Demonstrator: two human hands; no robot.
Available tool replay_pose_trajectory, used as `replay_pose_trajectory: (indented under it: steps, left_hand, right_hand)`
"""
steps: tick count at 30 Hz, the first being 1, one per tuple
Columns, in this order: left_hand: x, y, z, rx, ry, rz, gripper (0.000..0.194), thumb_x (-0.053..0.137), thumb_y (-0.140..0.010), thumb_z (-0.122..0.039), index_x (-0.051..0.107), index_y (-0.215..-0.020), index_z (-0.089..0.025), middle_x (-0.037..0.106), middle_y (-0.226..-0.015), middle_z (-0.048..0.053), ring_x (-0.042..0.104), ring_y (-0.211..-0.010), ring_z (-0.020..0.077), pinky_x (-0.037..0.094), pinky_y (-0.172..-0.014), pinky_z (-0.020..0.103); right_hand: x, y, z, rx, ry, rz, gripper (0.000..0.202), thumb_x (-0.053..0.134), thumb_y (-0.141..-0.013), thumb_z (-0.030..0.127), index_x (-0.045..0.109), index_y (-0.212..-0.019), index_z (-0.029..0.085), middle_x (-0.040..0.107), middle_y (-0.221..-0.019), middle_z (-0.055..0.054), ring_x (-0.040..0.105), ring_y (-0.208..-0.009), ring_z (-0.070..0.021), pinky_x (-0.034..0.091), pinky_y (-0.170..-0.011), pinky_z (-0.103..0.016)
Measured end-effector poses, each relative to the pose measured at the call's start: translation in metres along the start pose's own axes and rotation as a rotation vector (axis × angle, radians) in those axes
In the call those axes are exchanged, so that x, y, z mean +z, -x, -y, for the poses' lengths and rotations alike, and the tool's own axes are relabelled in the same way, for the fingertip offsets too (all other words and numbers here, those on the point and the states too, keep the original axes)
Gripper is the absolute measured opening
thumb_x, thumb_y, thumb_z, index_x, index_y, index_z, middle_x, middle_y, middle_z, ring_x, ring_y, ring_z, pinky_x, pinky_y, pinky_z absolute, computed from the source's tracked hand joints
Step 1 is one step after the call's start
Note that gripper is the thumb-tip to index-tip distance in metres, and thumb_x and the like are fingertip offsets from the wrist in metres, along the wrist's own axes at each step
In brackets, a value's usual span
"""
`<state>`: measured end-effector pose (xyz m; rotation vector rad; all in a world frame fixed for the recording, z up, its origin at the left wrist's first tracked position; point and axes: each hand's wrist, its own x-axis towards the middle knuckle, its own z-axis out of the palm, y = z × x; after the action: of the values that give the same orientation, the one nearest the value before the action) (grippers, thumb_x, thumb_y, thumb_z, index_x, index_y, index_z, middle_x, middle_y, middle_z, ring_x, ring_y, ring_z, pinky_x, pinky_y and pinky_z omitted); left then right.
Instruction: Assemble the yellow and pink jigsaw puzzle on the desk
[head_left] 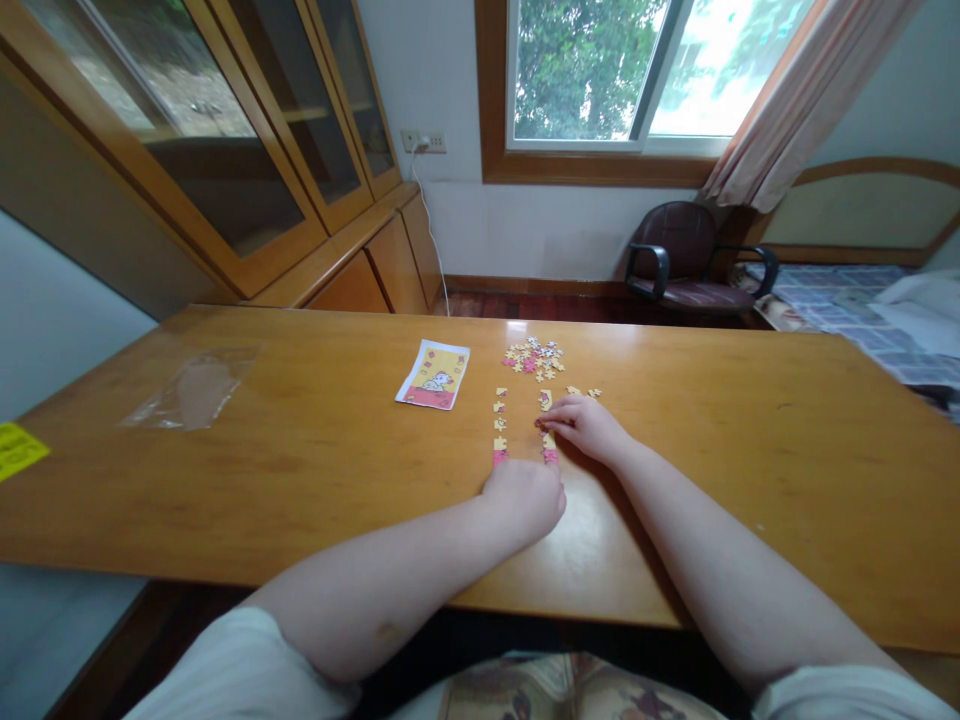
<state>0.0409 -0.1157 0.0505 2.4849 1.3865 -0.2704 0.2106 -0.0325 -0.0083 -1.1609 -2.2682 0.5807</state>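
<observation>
Jigsaw pieces (500, 425), yellow and pink with knobbed edges, lie in two columns near the middle of a glossy brown wooden bench (337, 480), bare wood between them, each column pink at its near end. At the right column, the right hand (589, 428) has its grip drawn together, fingertips pinching a small reddish piece (539, 423). The left hand (525, 492) rests back upward at the columns' near ends, a finger touching the right column's pink piece (551, 455); its other fingers are hidden, so I cannot tell its grip. A loose heap (534, 358) of yellow, pink and white pieces lies on the far side, and a few yellow pieces (594, 393) sit just beyond the right hand. Left of the columns lies a white-bordered picture sheet (435, 375) showing a white cartoon animal; farther left, a clear plastic bag (199, 390).
</observation>
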Motion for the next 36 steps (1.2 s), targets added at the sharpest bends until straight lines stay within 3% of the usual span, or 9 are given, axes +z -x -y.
replay_pose_trajectory:
  steps: [21, 36]
  left_hand:
    - [0.0027, 0.0012, -0.0019, 0.011, -0.012, 0.017, 0.044, 0.039, -0.092, -0.032, 0.058, -0.125, -0.009, 0.07, -0.092, 0.019, 0.069, -0.089, 0.0322, 0.054, -0.074, 0.043]
    - [0.0074, -0.0003, -0.001, 0.032, -0.046, -0.014, 0.044, 0.041, -0.09, -0.031, 0.058, -0.124, -0.008, 0.071, -0.09, 0.017, 0.069, -0.085, 0.0337, 0.054, -0.071, 0.044]
  right_hand:
    - [0.0022, 0.0011, 0.0026, -0.039, 0.117, -0.02, 0.02, 0.058, -0.089, 0.024, 0.077, -0.094, 0.025, 0.074, -0.091, -0.006, 0.066, -0.085, -0.0191, 0.051, -0.081, -0.032]
    - [0.0072, 0.0002, 0.0037, -0.076, 0.184, -0.046, 0.019, 0.058, -0.09, 0.023, 0.077, -0.093, 0.022, 0.074, -0.089, -0.006, 0.066, -0.084, -0.0177, 0.05, -0.08, -0.03]
